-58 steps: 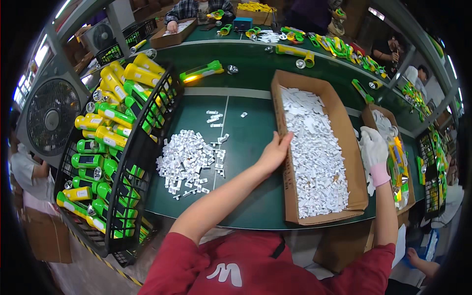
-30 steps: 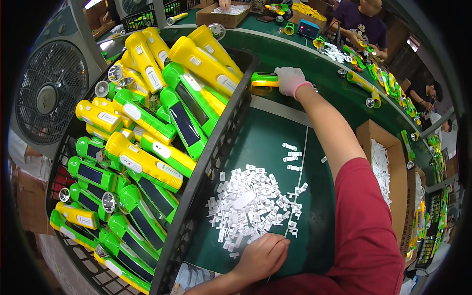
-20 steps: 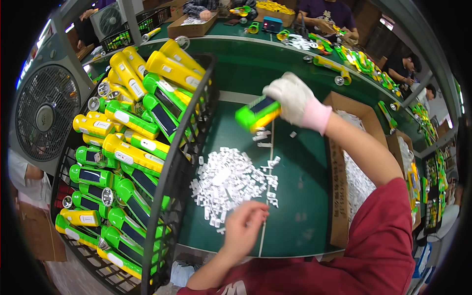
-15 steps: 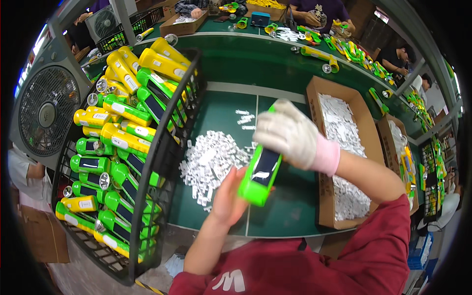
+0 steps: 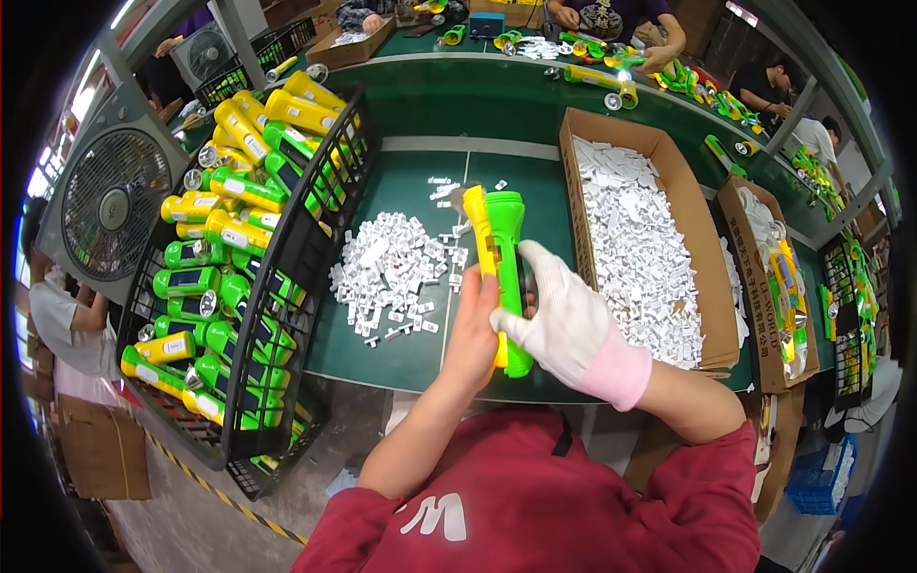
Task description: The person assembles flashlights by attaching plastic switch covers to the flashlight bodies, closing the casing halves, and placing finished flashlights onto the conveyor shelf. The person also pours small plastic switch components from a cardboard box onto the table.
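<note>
A green and yellow flashlight [image 5: 510,277] is gripped between my two hands over the green table. Its wide end points away from me, with the yellow half on the left and the green half on the right. My bare left hand [image 5: 470,325] closes on the yellow side. In a white glove with a pink cuff, my right hand [image 5: 564,320] grips the green side, its thumb and fingers around the body. To the left of the flashlight lies a loose pile of small white plastic parts [image 5: 387,272], and a few similar pieces are scattered beyond it.
A black plastic crate [image 5: 277,258] full of green and yellow flashlights stands at left, beside a grey fan [image 5: 113,205]. On the right, a cardboard box [image 5: 707,248] holds many white parts. Beyond the table runs a green conveyor [image 5: 449,100] with flashlight pieces; co-workers sit behind it.
The flashlight has turned from its dark panel facing up to lying on edge, wide end away. My right hand has moved from its top to its right side. The whole view has shifted slightly.
</note>
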The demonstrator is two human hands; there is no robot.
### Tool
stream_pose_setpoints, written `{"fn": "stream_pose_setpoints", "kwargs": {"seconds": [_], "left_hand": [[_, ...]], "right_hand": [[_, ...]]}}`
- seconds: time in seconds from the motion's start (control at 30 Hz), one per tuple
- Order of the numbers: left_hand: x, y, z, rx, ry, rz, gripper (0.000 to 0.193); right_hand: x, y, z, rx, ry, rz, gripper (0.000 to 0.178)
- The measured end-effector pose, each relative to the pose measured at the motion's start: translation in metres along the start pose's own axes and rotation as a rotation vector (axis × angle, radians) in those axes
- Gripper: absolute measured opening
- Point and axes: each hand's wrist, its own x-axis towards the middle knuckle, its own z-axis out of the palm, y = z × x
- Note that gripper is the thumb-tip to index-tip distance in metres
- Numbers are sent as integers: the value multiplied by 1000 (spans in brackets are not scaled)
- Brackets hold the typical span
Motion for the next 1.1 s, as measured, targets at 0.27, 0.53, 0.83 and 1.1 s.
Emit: {"fn": "stream_pose_setpoints", "kwargs": {"seconds": [0.27, 0.53, 0.83, 1.1], "left_hand": [[-5, -20, -17, -30, 18, -47, 42], [-12, -13, -17, -266, 79, -256, 39], [-17, -1, -16, -212, 37, -219, 36], [-14, 1, -19, -108, 12, -111, 39]], "right_hand": [[12, 0, 1, 161, -144, 278, 72], [16, 29, 2, 270, -138, 298, 76], [23, 36, -4, 414, -248, 219, 61], [27, 30, -12, 677, -344, 257, 56]]}}
